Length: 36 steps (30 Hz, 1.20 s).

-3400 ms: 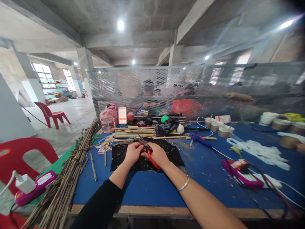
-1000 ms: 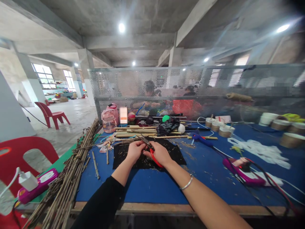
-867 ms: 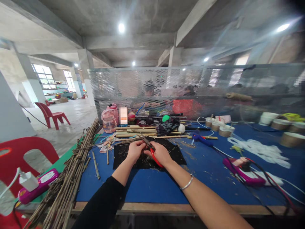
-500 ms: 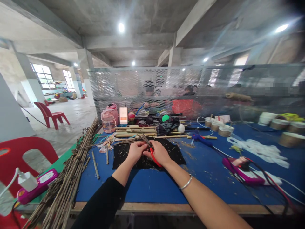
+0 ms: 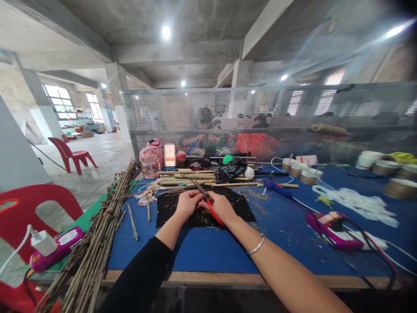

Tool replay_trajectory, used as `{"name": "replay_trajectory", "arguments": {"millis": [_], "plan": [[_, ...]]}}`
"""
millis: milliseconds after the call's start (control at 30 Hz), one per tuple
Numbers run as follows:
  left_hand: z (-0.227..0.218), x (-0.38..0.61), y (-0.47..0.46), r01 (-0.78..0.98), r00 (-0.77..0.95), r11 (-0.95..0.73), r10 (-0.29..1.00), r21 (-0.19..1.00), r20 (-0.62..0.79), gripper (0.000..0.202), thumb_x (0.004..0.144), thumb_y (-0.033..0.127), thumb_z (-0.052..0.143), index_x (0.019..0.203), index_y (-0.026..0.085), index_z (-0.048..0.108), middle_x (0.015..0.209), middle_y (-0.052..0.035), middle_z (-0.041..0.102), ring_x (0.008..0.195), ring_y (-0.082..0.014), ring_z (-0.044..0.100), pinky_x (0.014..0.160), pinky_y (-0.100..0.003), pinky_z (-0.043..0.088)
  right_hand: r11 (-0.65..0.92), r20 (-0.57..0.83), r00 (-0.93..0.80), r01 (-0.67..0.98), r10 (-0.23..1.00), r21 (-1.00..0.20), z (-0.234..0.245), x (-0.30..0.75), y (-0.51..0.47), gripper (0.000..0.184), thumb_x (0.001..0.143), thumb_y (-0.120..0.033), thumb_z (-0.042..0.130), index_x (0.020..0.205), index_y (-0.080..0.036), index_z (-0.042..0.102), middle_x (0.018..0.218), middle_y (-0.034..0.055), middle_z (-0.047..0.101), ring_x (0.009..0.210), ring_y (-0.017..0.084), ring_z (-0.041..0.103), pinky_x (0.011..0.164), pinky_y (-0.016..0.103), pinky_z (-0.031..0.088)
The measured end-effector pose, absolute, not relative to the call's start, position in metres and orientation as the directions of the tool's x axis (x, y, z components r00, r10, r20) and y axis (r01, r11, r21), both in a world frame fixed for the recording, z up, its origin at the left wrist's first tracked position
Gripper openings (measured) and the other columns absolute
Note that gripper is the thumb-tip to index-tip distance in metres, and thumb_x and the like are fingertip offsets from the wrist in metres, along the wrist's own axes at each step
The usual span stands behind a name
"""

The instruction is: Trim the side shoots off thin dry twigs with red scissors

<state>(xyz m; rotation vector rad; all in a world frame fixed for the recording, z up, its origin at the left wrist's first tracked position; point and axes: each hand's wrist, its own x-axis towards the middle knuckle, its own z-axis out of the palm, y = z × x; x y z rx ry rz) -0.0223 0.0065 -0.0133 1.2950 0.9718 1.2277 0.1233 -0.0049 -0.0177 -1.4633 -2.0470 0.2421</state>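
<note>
My right hand [image 5: 221,208] is closed round red-handled scissors [image 5: 214,213], their dark blades pointing up and to the left. Close beside it, my left hand [image 5: 186,205] is pinched shut near the blades; whatever its fingers hold is too small or hidden. Both hands are above a black cloth [image 5: 239,206] sprinkled with small pale clippings. Thin brown twigs [image 5: 171,191] lie across the cloth's far left edge, behind my left hand. Short cut sticks [image 5: 133,221] rest on the blue table to the left.
A long bundle of dry twigs [image 5: 97,234] runs along the left edge. Bamboo sticks [image 5: 189,177], a pink-lidded jug [image 5: 150,163] and a white ball [image 5: 249,173] stand behind. A blue glue gun [image 5: 276,188], power strip [image 5: 335,234] and cables are at right. A perforated metal screen [image 5: 182,108] crosses behind.
The whole view has shifted slightly, with things appearing a little farther right. Both hands stay together over the cloth, and the scissors remain in the right one.
</note>
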Motion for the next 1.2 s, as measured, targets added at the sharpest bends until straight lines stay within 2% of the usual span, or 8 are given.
{"name": "replay_trajectory", "arguments": {"millis": [133, 300, 533, 700, 933, 1100, 1200], "plan": [[-0.014, -0.023, 0.009, -0.140, 0.143, -0.067, 0.986, 0.988, 0.087, 0.029, 0.065, 0.031, 0.066, 0.084, 0.009, 0.069, 0.053, -0.0007, 0.059, 0.041, -0.0056, 0.042, 0.041, -0.018, 0.032, 0.361, 0.353, -0.209, 0.818, 0.912, -0.447, -0.017, 0.125, -0.005, 0.036, 0.077, -0.052, 0.054, 0.100, -0.025, 0.060, 0.081, 0.0042, 0.069, 0.076, 0.020, 0.064, 0.065, 0.025, 0.041], [-0.013, -0.022, 0.008, -0.178, 0.131, -0.049, 0.989, 0.983, 0.073, 0.023, 0.066, 0.028, 0.066, 0.080, 0.011, 0.069, 0.066, -0.0046, 0.065, 0.053, -0.0092, 0.054, 0.046, -0.018, 0.039, 0.348, 0.404, -0.197, 0.873, 0.893, -0.343, -0.016, 0.124, -0.008, 0.041, 0.074, -0.056, 0.054, 0.099, -0.023, 0.057, 0.085, 0.0053, 0.066, 0.080, 0.021, 0.062, 0.064, 0.026, 0.041], [-0.023, -0.023, 0.014, -0.102, 0.162, -0.138, 0.975, 0.985, 0.154, 0.014, 0.069, 0.024, 0.060, 0.071, 0.012, 0.068, 0.068, -0.0052, 0.067, 0.059, -0.0124, 0.058, 0.057, -0.022, 0.044, 0.456, 0.470, -0.269, 0.820, 0.841, -0.347, -0.020, 0.122, -0.003, 0.052, 0.069, -0.050, 0.063, 0.107, -0.018, 0.053, 0.098, 0.0094, 0.062, 0.094, 0.022, 0.056, 0.079, 0.031, 0.042], [-0.025, -0.023, 0.014, -0.080, 0.144, -0.123, 0.981, 0.989, 0.133, 0.013, 0.069, 0.022, 0.059, 0.071, 0.012, 0.068, 0.067, -0.0054, 0.067, 0.059, -0.0128, 0.059, 0.057, -0.023, 0.045, 0.498, 0.486, -0.293, 0.783, 0.824, -0.372, -0.022, 0.124, 0.002, 0.054, 0.066, -0.049, 0.065, 0.108, -0.017, 0.054, 0.100, 0.0101, 0.061, 0.094, 0.023, 0.056, 0.080, 0.033, 0.043], [-0.017, -0.022, 0.009, -0.117, 0.132, -0.123, 0.982, 0.985, 0.138, 0.017, 0.069, 0.024, 0.060, 0.076, 0.011, 0.068, 0.067, -0.0050, 0.067, 0.055, -0.0110, 0.057, 0.049, -0.019, 0.041, 0.461, 0.415, -0.270, 0.745, 0.869, -0.481, -0.020, 0.123, 0.000, 0.038, 0.073, -0.048, 0.059, 0.102, -0.023, 0.057, 0.086, 0.0043, 0.066, 0.077, 0.019, 0.062, 0.068, 0.027, 0.044], [-0.011, -0.022, 0.005, -0.149, 0.096, -0.097, 0.989, 0.984, 0.112, 0.016, 0.066, 0.023, 0.063, 0.075, 0.011, 0.068, 0.060, -0.0034, 0.064, 0.051, -0.0094, 0.054, 0.046, -0.018, 0.039, 0.391, 0.375, -0.224, 0.796, 0.899, -0.462, -0.017, 0.121, -0.007, 0.033, 0.075, -0.049, 0.057, 0.098, -0.025, 0.059, 0.083, 0.0033, 0.067, 0.076, 0.019, 0.063, 0.065, 0.025, 0.042], [-0.010, -0.023, 0.005, -0.130, 0.058, -0.099, 0.993, 0.987, 0.107, 0.014, 0.065, 0.023, 0.063, 0.071, 0.011, 0.067, 0.055, -0.0019, 0.062, 0.046, -0.0086, 0.051, 0.044, -0.018, 0.038, 0.384, 0.388, -0.226, 0.831, 0.894, -0.401, -0.015, 0.120, -0.011, 0.039, 0.074, -0.052, 0.057, 0.100, -0.025, 0.057, 0.090, 0.0045, 0.066, 0.084, 0.019, 0.062, 0.068, 0.026, 0.042]]}}
